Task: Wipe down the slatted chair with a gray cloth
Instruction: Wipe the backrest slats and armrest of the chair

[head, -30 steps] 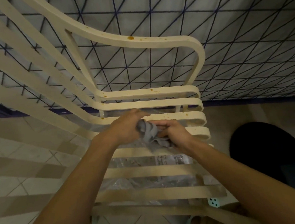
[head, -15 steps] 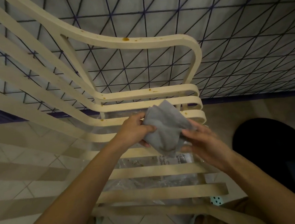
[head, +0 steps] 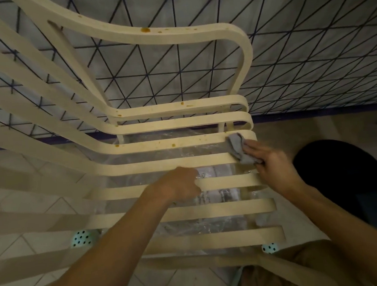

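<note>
A cream slatted chair point(head: 159, 124) fills the view from above, with brown spots on its armrest and far seat slats. My right hand point(head: 268, 161) presses a crumpled gray cloth point(head: 237, 147) against the right end of the spotted third slat from the armrest side. My left hand point(head: 179, 184) grips a seat slat near the middle, fingers curled round its edge.
Clear plastic sheeting point(head: 210, 197) lies under the seat slats. A wall of tiles with dark diagonal lines point(head: 289, 56) rises behind the chair. A black round object point(head: 348, 175) sits on the floor at the right. Dotted teal footwear point(head: 81, 238) shows below the slats.
Both hands held the cloth over the seat. Now my right hand has carried it right onto a slat's end, and my left hand has let go and taken hold of a slat.
</note>
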The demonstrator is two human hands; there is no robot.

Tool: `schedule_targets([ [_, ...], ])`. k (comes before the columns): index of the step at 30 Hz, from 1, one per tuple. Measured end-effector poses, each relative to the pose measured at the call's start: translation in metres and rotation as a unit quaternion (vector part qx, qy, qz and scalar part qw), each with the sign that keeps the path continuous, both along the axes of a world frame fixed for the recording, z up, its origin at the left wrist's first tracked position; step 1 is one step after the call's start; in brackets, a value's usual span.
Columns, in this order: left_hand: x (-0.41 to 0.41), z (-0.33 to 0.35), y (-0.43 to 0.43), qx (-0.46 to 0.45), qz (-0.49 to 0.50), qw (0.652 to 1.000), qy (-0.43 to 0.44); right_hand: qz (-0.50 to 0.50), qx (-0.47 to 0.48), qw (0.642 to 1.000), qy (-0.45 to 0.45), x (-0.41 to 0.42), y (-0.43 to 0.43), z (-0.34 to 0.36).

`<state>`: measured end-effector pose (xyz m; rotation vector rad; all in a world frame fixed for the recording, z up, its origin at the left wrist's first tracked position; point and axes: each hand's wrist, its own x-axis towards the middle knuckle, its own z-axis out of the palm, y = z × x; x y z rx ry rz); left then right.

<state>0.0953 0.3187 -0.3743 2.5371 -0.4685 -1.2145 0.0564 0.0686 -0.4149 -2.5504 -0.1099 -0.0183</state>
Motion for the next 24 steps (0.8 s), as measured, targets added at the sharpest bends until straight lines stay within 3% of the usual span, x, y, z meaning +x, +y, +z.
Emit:
schedule_targets([
  [4,-0.018,-0.006,-0.012,0.073,-0.111,0.991,0.03,0.106,-0.087,0.99,0.018,-0.005,0.013,-0.022],
  [10,-0.021,-0.003,-0.013,0.119,-0.131,0.983,0.042,0.172,-0.175,0.969,0.04,0.005,0.061,-0.029],
  [15,-0.015,-0.002,-0.007,0.2,-0.103,0.974,0.036,0.222,-0.131,0.966,0.031,0.02,0.109,-0.045],
  [20,-0.014,-0.004,-0.007,0.203,-0.077,0.974,0.06,0.285,-0.052,0.956,0.038,0.036,0.098,-0.051],
  [24,-0.019,0.001,-0.011,0.194,-0.096,0.976,0.034,0.228,0.007,0.973,0.015,0.027,0.044,-0.041],
])
